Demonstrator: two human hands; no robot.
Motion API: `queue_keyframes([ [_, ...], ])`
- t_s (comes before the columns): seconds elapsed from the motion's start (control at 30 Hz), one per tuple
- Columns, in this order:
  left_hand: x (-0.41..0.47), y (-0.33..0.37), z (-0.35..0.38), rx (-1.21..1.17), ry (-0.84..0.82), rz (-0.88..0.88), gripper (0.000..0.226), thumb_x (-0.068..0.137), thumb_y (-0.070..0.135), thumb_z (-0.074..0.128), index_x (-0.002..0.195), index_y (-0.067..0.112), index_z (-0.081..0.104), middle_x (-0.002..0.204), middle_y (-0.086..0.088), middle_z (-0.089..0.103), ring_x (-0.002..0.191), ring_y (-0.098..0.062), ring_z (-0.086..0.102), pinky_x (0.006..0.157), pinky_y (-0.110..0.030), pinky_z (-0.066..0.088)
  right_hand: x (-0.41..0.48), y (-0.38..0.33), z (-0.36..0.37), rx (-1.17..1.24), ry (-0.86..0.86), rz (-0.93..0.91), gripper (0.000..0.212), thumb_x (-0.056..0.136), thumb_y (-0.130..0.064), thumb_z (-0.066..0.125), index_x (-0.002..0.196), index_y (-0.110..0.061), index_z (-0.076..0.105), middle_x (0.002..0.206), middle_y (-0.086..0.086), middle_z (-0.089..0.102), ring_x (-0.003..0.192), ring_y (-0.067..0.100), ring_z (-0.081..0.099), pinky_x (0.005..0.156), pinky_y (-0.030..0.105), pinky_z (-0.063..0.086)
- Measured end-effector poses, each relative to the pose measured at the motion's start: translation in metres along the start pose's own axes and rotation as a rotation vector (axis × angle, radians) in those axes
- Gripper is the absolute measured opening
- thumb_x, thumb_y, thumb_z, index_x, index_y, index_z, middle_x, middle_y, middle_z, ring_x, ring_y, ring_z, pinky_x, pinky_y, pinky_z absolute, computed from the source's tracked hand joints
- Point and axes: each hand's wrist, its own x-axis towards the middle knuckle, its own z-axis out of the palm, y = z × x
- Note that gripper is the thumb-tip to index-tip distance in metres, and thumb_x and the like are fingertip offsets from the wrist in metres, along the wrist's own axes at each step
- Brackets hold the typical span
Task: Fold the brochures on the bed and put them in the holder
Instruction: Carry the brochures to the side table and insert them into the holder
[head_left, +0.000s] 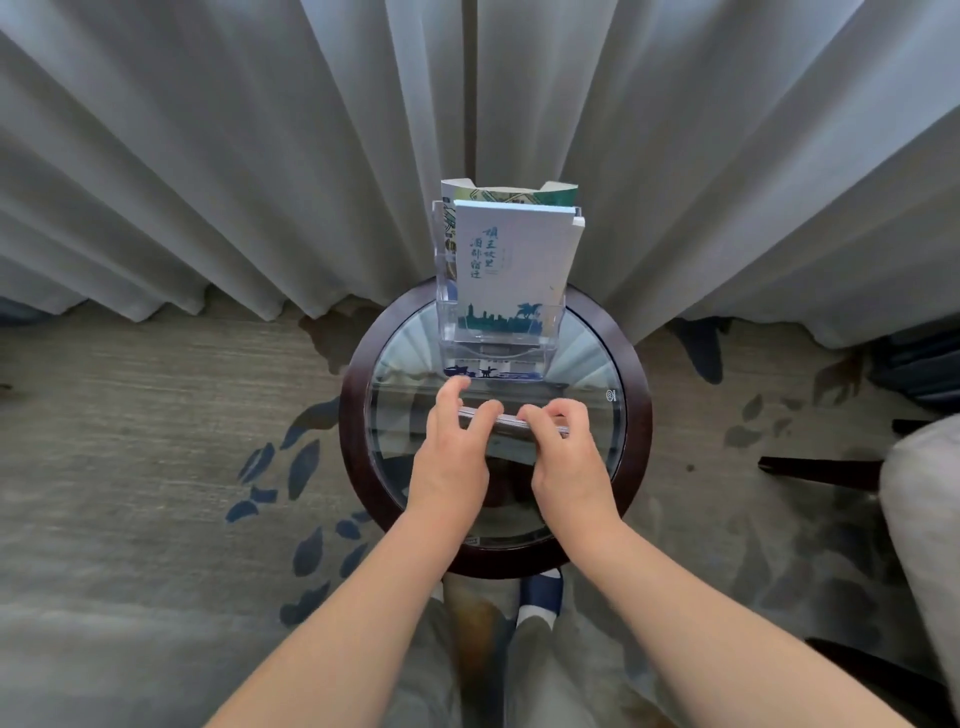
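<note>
A clear plastic holder (448, 291) stands at the far side of a small round glass-topped table (358, 467). Upright in it are a white brochure (519, 260) with blue lettering and, behind it, a green-patterned one (558, 191). Just in front of the holder, both hands grip a folded brochure (511, 423), seen edge-on and held flat above the glass. My left hand (452, 452) holds its left end, my right hand (569, 457) its right end. Most of that brochure is hidden by my fingers.
Grey curtains (260, 156) hang right behind the table. A patterned carpet (156, 467) surrounds it. A chair with dark legs and a light seat (914, 493) stands at the right. My legs are below the table's near rim.
</note>
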Motion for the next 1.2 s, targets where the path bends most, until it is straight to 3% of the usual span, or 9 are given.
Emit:
queue_keyframes([
  [0.2,0.01,0.005,-0.029,0.094,-0.013,0.047,0.043,0.076,-0.012,0.07,0.107,0.015,0.064,0.13,-0.012,0.048,0.094,-0.027,0.058,0.051,-0.034,0.043,0.009,-0.015,-0.022,-0.14,-0.078,-0.045,0.065,0.07,0.019,0.056,0.118,-0.025,0.052,0.106,0.001,0.031,0.08,0.018,0.039,0.049,0.03,0.031],
  [0.3,0.023,0.02,-0.061,0.197,0.019,0.131,0.038,0.069,-0.008,0.079,0.099,0.014,0.072,0.102,-0.006,0.061,0.078,-0.026,0.06,0.048,-0.03,0.034,0.025,-0.03,-0.049,-0.16,-0.074,-0.094,0.063,0.069,0.02,0.059,0.119,-0.019,0.057,0.105,0.006,0.039,0.082,0.019,0.043,0.047,0.032,0.036],
  [0.37,0.038,0.03,-0.086,0.257,0.05,0.195,0.036,0.067,-0.003,0.084,0.098,0.014,0.075,0.091,-0.006,0.064,0.076,-0.027,0.061,0.05,-0.032,0.041,0.04,-0.041,-0.07,-0.158,-0.061,-0.133,0.06,0.071,0.018,0.063,0.122,-0.015,0.062,0.105,0.01,0.047,0.085,0.026,0.053,0.048,0.038,0.047],
  [0.5,0.069,0.047,-0.121,0.369,0.117,0.303,0.026,0.078,0.002,0.078,0.102,0.011,0.073,0.093,-0.009,0.067,0.083,-0.031,0.062,0.067,-0.04,0.054,0.074,-0.066,-0.099,-0.144,-0.011,-0.194,0.052,0.077,0.016,0.065,0.123,-0.009,0.066,0.102,0.015,0.057,0.086,0.034,0.06,0.057,0.046,0.055],
  [0.67,0.098,0.049,-0.134,0.419,0.072,0.324,0.032,0.101,0.009,0.05,0.133,0.012,0.054,0.127,-0.008,0.056,0.115,-0.03,0.052,0.096,-0.04,0.046,0.108,-0.077,-0.11,-0.126,0.023,-0.222,0.051,0.074,0.016,0.067,0.119,-0.008,0.066,0.1,0.016,0.055,0.082,0.035,0.058,0.059,0.04,0.053],
  [0.8,0.115,0.047,-0.134,0.399,0.085,0.322,0.032,0.09,0.004,0.066,0.121,0.01,0.063,0.114,-0.01,0.063,0.104,-0.03,0.057,0.084,-0.038,0.05,0.122,-0.068,-0.102,-0.118,0.047,-0.184,0.054,0.072,0.018,0.065,0.118,-0.01,0.066,0.098,0.014,0.053,0.079,0.035,0.057,0.057,0.037,0.048],
  [0.93,0.123,0.038,-0.114,0.387,-0.013,0.282,0.033,0.095,0.008,0.06,0.128,0.013,0.057,0.125,-0.008,0.058,0.112,-0.03,0.051,0.091,-0.038,0.047,0.122,-0.056,-0.091,-0.147,0.011,-0.213,0.054,0.071,0.019,0.069,0.119,-0.006,0.066,0.098,0.016,0.055,0.078,0.035,0.06,0.058,0.04,0.056],
  [1.07,0.123,0.03,-0.098,0.38,-0.021,0.226,0.034,0.092,0.009,0.064,0.125,0.017,0.061,0.119,-0.006,0.061,0.105,-0.029,0.054,0.083,-0.037,0.047,0.125,-0.046,-0.078,-0.175,-0.039,-0.197,0.051,0.078,0.013,0.069,0.123,-0.01,0.064,0.105,0.013,0.056,0.088,0.033,0.061,0.058,0.043,0.058],
  [1.2,0.129,0.025,-0.088,0.385,-0.036,0.215,0.05,0.082,0.003,0.07,0.129,0.017,0.06,0.118,-0.006,0.059,0.105,-0.03,0.054,0.083,-0.038,0.046,0.13,-0.047,-0.072,-0.171,-0.02,-0.173,0.049,0.079,0.012,0.066,0.124,-0.01,0.065,0.106,0.012,0.058,0.094,0.031,0.059,0.052,0.042,0.054],
])
